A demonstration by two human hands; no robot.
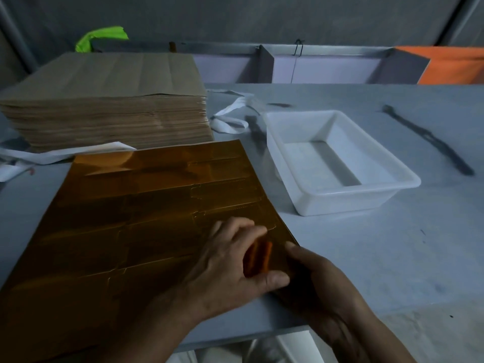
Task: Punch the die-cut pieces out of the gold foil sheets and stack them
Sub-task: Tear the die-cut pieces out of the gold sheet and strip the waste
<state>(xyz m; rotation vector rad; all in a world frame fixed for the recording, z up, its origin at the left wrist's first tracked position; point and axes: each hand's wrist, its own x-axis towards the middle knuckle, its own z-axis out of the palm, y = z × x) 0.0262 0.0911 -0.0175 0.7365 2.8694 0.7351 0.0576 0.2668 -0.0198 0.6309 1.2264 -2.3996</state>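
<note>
now we are looking down at a gold foil sheet that is lying flat on the grey table, with its die-cut lines showing as faint rows across it. we are working at its near right corner. our left hand is resting on top of the sheet with bent fingers, the fingertips touching the foil and the thumb reaching toward the near edge; we cannot tell whether it is pinching a piece or only pressing. our right hand is gripping the corner of the sheet, the thumb lying on top and the other fingers hiding under the edge. an orange reflection of fingers is showing in the foil between the two hands. a white plastic tray is sitting just to the right of the sheet. a tall stack of brown sheets is standing behind the sheet, and white paper strips are lying between that stack and the tray. a dark strip is lying farther right.
</note>
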